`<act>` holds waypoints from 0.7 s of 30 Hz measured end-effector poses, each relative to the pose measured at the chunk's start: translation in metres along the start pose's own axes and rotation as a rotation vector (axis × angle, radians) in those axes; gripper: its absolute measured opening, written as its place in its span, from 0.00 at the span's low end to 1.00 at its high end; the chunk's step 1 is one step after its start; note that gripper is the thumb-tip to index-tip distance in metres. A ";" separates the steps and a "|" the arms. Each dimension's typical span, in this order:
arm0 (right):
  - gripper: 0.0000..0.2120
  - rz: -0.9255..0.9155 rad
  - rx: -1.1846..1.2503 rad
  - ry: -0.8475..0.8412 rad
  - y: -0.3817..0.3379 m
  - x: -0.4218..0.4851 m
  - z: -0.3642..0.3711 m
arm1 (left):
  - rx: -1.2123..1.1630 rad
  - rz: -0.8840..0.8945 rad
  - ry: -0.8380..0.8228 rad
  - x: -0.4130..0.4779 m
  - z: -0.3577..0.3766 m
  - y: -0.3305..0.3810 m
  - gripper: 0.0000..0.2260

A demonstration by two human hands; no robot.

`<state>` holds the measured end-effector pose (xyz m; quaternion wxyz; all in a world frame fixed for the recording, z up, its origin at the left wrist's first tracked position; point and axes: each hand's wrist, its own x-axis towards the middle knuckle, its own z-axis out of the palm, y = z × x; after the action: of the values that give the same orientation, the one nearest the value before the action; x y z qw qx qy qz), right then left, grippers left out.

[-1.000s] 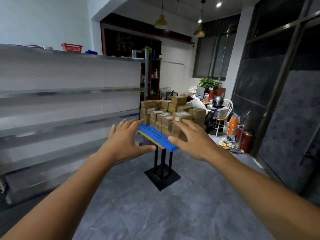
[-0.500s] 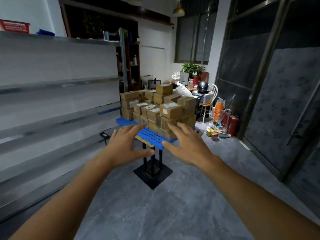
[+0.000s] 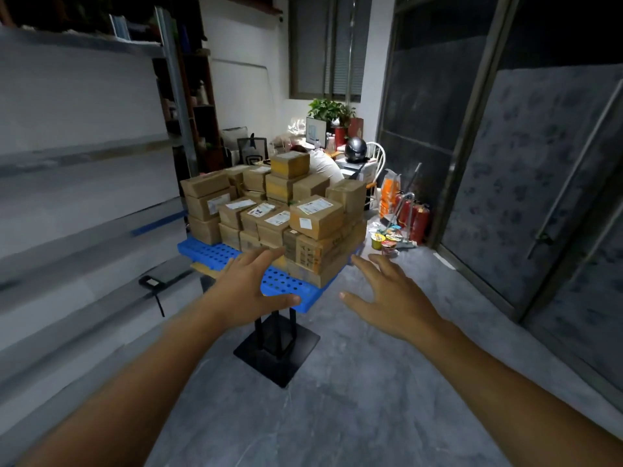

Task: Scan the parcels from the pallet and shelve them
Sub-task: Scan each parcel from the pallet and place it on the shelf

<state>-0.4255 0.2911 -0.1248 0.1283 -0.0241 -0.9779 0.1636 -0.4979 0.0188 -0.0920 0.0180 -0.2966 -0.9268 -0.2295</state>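
Both hands are hanging open, empty: left hand (image 3: pixel 251 286) sitting nearer the parcels (image 3: pixel 269 210), stacked mid-frame, than right hand (image 3: pixel 392 294).

Left arm: stretched forward from the lower left, bare, forearm angled up and inward.
Left hand (image 3: pixel 251 288): held palm down, its back shown to the camera. Fingers are extended forward and slightly spread, and the thumb is pushed out to the right. Nothing is gripped.
Right arm: reached forward from the lower right, bare, forearm angled up and inward.
Right hand (image 3: pixel 392 298): held palm down. Fingers are splayed and lightly bent, and the thumb is pointed left. Nothing is held.
Spacing: hands are set apart at about the same height, thumbs turned toward each other.
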 end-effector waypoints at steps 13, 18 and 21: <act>0.42 0.177 0.150 -0.073 0.081 0.281 0.116 | -0.132 -0.042 -0.103 0.316 0.082 -0.146 0.49; 0.44 0.247 0.217 -0.121 0.107 0.382 0.153 | -0.087 -0.084 -0.101 0.440 0.097 -0.194 0.55; 0.50 0.305 0.287 -0.138 0.114 0.418 0.180 | -0.158 -0.054 -0.151 0.492 0.115 -0.212 0.58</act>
<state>-0.8757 0.3799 -0.2244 0.0367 -0.1417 -0.9360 0.3200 -1.0093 0.1826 -0.1993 -0.0814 -0.2886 -0.9123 -0.2791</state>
